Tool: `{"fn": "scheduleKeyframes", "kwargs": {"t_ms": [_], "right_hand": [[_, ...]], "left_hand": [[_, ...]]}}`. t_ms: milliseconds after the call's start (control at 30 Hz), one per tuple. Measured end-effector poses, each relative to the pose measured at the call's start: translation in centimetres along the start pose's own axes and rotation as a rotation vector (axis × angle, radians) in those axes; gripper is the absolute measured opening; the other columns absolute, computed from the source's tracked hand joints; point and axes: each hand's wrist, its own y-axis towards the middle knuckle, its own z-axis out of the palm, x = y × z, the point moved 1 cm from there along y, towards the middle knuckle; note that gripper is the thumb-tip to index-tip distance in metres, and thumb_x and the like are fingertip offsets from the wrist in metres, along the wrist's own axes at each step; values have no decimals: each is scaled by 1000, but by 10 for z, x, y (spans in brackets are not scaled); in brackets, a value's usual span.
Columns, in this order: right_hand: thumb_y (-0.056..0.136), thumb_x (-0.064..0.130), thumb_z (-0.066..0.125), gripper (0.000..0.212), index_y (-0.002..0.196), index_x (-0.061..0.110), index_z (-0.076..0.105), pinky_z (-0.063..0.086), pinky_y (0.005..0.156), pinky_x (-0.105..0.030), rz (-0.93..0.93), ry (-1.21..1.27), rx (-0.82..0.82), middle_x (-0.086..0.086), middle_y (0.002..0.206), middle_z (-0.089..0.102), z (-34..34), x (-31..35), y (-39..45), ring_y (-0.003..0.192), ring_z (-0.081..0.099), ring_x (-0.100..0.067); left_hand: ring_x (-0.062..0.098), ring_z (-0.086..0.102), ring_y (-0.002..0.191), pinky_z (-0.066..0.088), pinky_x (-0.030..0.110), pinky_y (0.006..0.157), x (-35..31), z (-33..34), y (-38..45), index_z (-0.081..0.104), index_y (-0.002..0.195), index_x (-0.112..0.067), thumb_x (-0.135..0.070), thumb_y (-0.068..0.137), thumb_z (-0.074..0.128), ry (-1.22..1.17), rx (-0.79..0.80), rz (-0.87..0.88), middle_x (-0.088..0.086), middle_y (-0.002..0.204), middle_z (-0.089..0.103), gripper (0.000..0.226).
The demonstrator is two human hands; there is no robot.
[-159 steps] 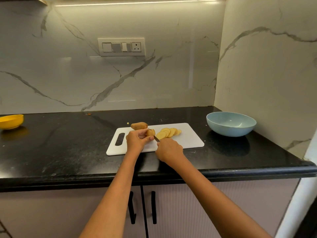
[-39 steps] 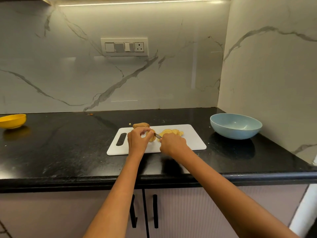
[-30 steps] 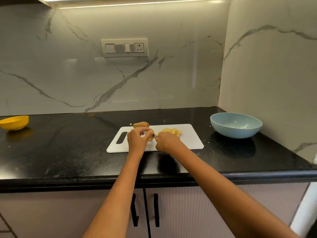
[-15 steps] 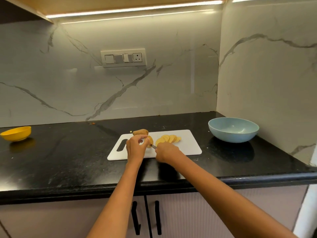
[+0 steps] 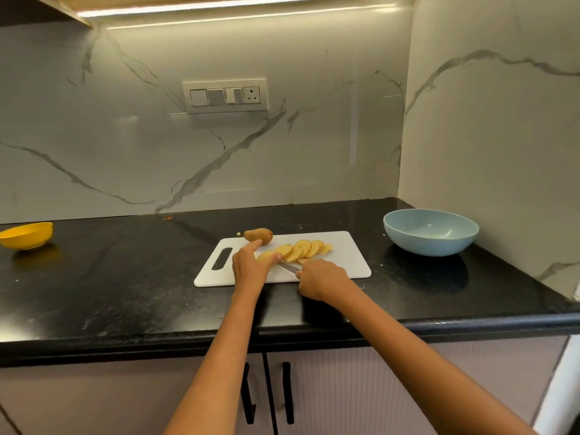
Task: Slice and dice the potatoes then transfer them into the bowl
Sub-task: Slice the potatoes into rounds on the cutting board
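Both hands work: left hand [image 5: 249,267] pinches potato [image 5: 266,256], right hand [image 5: 321,277] grips knife [image 5: 287,267].

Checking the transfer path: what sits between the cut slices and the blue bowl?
Nothing. In the head view, right of the potato slices comes bare white cutting board, then bare black counter up to the blue bowl.

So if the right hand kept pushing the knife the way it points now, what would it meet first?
Most likely the potato end that the left hand holds; the knife in the right hand already points at it.
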Motion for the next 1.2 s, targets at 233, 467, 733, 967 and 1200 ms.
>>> {"fn": "scheduleKeyframes", "kwargs": {"t_ms": [233,467,733,967,1200], "right_hand": [[101,26,32,34,110,5,57,42,70,-32,98,247,-325,-11,102,62,-35,-24,16,87,58,-25],[103,28,25,43,111,4,58,37,69,-31,142,415,-553,-14,105,65,-2,-28,45,96,60,-31],[103,26,26,43,117,-1,58,38,77,-30,251,574,-552,-18,118,59,-2,-58,48,109,54,-32],[103,28,29,42,124,2,55,42,79,-33,310,516,-455,-16,119,59,-6,-75,39,107,57,-29],[102,33,28,37,71,18,43,32,45,-22,288,984,-390,0,67,44,-4,-98,52,52,40,-10]], "left_hand": [[31,42,127,33,34,101,0,3,1,46,135,-6,-29,81,70,135,104,-24,16,135,50,63],[28,53,113,40,35,93,8,-2,2,58,119,-6,-27,73,78,96,113,-67,11,117,61,54],[24,58,111,43,27,92,4,-4,-9,58,121,-3,-33,66,82,74,178,-82,12,121,62,67],[27,55,108,43,32,84,-11,8,-35,59,119,-6,-41,73,74,226,169,44,12,117,62,60],[28,39,130,32,40,109,-16,16,-15,40,140,-16,-35,74,75,175,384,73,12,141,44,77]]}}
